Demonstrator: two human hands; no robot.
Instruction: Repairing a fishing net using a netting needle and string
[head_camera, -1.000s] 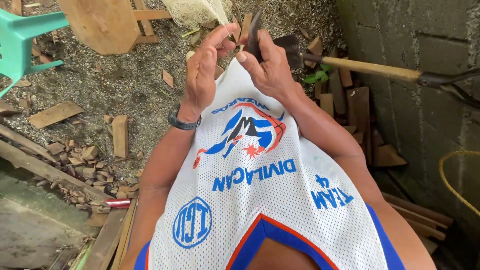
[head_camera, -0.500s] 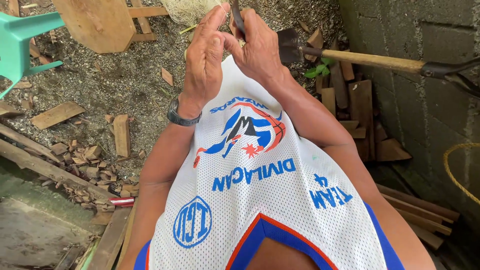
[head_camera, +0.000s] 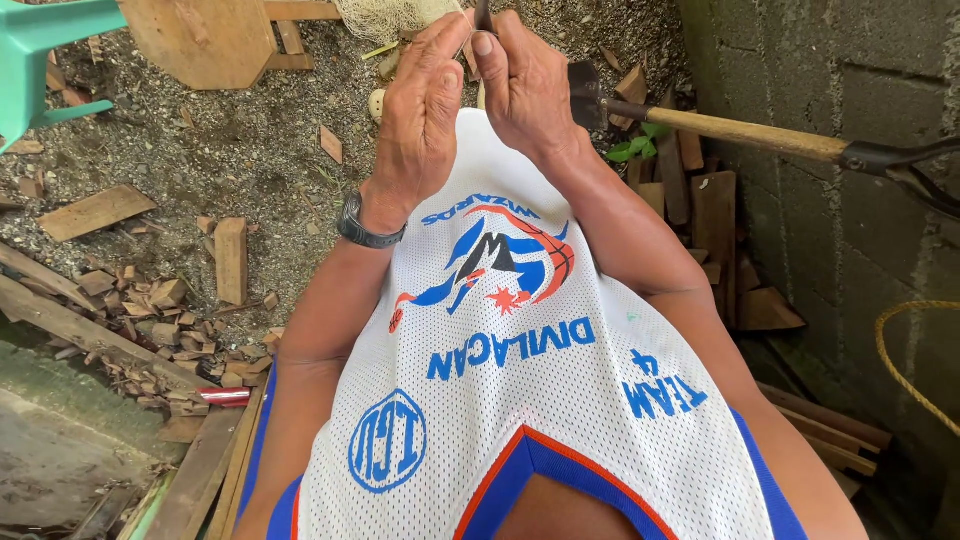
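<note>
Both hands are raised together in front of the chest, near the top edge of the view. The left hand (head_camera: 425, 120) and the right hand (head_camera: 520, 85) are touching each other, and the fingers of both are bent closed around a thin dark piece (head_camera: 483, 14) that stands up between the thumbs. Only a short part of this piece shows before the frame cuts it off, so I cannot tell what it is or how long it is. The left wrist carries a dark wristwatch (head_camera: 362, 225).

As for the progress, my judgement is that the work is somewhere in the middle: the small piece is firmly pinched by both hands and is being handled, not put down. Nothing in the view shows a finished result, so what is left I cannot tell.

On the ground below lie many wood scraps (head_camera: 150, 310) on the left side, and a few flat wood pieces (head_camera: 715, 215) lean near the block wall (head_camera: 830, 90) on the right. A tool with a long wooden handle (head_camera: 745, 130) rests across there, just beside the right hand but not touching it. A round wooden board (head_camera: 205, 40) and a green plastic chair (head_camera: 45, 50) are at the top left corner.
</note>
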